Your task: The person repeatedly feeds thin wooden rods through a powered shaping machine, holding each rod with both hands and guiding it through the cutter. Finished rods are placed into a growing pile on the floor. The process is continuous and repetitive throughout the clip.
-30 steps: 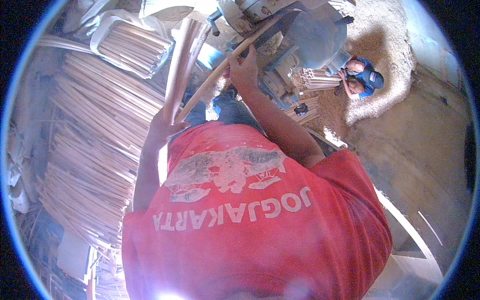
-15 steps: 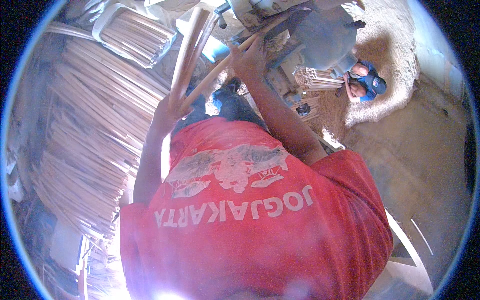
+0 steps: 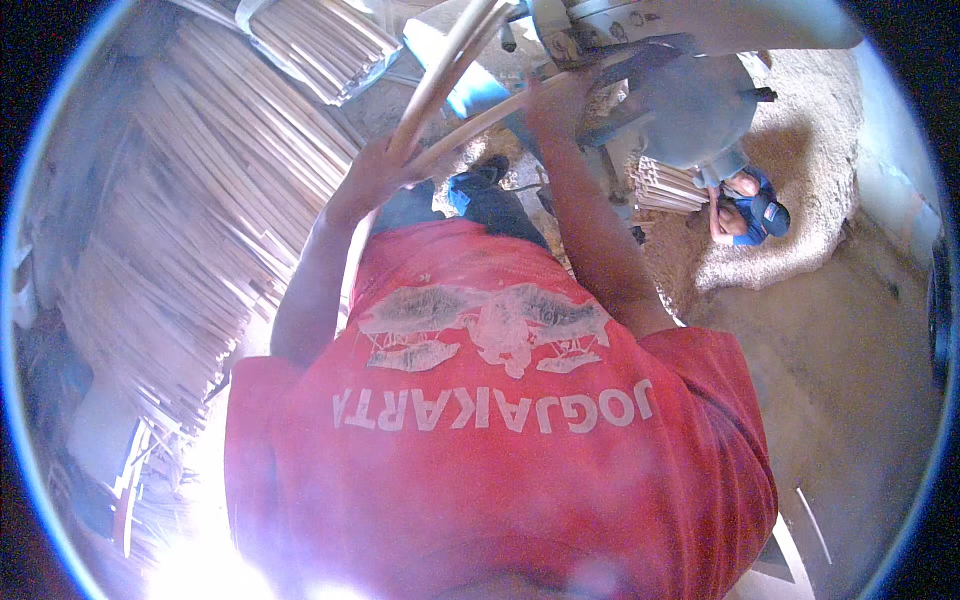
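Observation:
My left hand point(image 3: 372, 178) is closed around several long, pale wooden sticks point(image 3: 448, 80) that rise away toward the top of the view. A single wooden stick point(image 3: 475, 125) slants from this hand up to the right. Further along that stick my right hand point(image 3: 556, 108) closes on it; the fingers are a little blurred. Just beyond my right hand, the stick's far end reaches a metal machine point(image 3: 600, 38), where dark parts partly hide it.
Long wooden sticks point(image 3: 200, 170) lie piled on the left, with a tied bundle point(image 3: 325, 45) beyond. A rounded grey machine housing point(image 3: 695, 110) stands at right. Behind it a person in blue point(image 3: 755, 205) crouches with hands at a stack of sticks point(image 3: 668, 187), beside sawdust point(image 3: 820, 130).
The whole view has shifted, so the surroundings sit further right. My right hand is slightly farther from my left along the slanted stick. Both hands keep their hold.

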`<state>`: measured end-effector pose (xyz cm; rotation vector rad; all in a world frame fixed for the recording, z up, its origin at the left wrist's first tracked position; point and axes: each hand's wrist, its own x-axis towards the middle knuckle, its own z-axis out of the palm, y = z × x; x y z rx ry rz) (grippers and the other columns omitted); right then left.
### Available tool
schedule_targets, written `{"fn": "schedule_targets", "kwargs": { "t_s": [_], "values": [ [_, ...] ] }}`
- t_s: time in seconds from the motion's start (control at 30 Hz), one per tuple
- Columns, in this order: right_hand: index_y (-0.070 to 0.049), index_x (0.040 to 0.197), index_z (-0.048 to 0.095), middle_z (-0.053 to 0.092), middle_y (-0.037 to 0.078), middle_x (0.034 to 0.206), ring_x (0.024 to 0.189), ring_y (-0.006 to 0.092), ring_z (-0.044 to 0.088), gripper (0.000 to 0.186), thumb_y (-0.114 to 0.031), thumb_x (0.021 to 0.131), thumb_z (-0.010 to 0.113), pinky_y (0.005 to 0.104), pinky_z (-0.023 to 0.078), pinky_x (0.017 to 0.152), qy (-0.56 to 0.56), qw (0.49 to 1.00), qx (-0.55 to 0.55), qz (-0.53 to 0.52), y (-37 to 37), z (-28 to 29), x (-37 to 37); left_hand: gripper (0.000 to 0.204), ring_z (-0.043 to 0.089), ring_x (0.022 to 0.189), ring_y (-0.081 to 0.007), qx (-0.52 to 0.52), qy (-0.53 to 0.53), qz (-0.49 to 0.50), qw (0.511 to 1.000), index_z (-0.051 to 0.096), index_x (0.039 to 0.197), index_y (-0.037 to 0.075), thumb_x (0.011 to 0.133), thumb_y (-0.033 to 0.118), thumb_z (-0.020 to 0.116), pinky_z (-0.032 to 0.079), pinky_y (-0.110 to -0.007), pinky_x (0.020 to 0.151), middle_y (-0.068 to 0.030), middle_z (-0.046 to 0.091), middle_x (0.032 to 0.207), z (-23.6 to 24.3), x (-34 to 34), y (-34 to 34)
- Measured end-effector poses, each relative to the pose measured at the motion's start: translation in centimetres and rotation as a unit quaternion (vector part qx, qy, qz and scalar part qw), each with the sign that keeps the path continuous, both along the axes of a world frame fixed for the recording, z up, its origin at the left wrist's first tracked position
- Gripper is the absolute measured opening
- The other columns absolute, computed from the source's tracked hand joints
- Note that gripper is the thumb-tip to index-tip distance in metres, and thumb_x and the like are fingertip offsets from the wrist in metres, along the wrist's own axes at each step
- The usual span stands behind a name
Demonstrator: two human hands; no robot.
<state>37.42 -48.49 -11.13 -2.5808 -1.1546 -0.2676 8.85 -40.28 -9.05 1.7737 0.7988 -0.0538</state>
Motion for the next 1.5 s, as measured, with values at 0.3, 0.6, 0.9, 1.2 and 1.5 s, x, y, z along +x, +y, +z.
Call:
{"fn": "schedule_targets", "kwargs": {
  "t_s": [0.3,0.6,0.9,1.2,1.5],
  "values": [
    [0.023,0.134,0.036,0.04,0.043,0.139,0.136,0.0496,0.039,0.093,-0.05,0.086,0.07,0.0496,0.03,0.115,0.363,0.922,-0.124,-0.048,0.4,5.0,1.1,0.046,0.064,0.073,-0.0139,-0.235,-0.065,0.145,0.959,0.06,0.108,-0.002,0.078,0.023,0.085,0.053,-0.028,0.065,-0.0069,0.065,0.086,-1.1,-0.6,0.5],
    [0.018,0.141,0.024,0.035,0.039,0.145,0.135,0.0516,0.037,0.097,-0.047,0.086,0.069,0.0475,0.022,0.119,0.1,0.995,-0.009,0.028,0.0,0.8,1.6,0.048,0.064,0.066,-0.0151,-0.215,0.002,0.107,0.971,0.06,0.112,0.0,0.076,0.018,0.085,0.049,-0.028,0.056,-0.0054,0.065,0.079,-1.2,0.2,1.0],
    [0.021,0.145,0.009,0.014,0.044,0.152,0.145,0.0533,0.017,0.112,-0.045,0.082,0.074,0.049,0.009,0.123,0.109,0.994,0.02,-0.01,-0.8,-3.2,3.9,0.047,0.057,0.077,-0.0101,-0.233,-0.087,0.097,0.964,0.063,0.117,0.0,0.079,0.02,0.081,0.047,-0.027,0.064,-0.0018,0.064,0.091,0.1,1.9,-1.5],
    [0.023,0.144,0.009,0.013,0.045,0.151,0.144,0.0557,0.015,0.115,-0.045,0.079,0.075,0.0499,0.01,0.123,0.122,0.99,0.064,-0.02,-0.2,-3.3,3.8,0.038,0.061,0.069,-0.0167,-0.081,-0.027,0.06,0.995,0.063,0.105,0.002,0.086,0.033,0.076,0.049,-0.035,0.062,-0.006,0.064,0.074,-0.4,2.2,1.0],
    [0.022,0.146,0.004,0.01,0.043,0.153,0.145,0.0532,0.013,0.113,-0.038,0.078,0.073,0.0488,0.01,0.124,0.165,0.981,0.083,-0.05,0.7,2.0,0.7,0.033,0.065,0.078,-0.0177,0.186,0.008,0.381,0.906,0.061,0.11,0.005,0.089,0.028,0.072,0.052,-0.036,0.069,-0.0077,0.067,0.085,0.8,-0.5,2.2]
  ]
}}
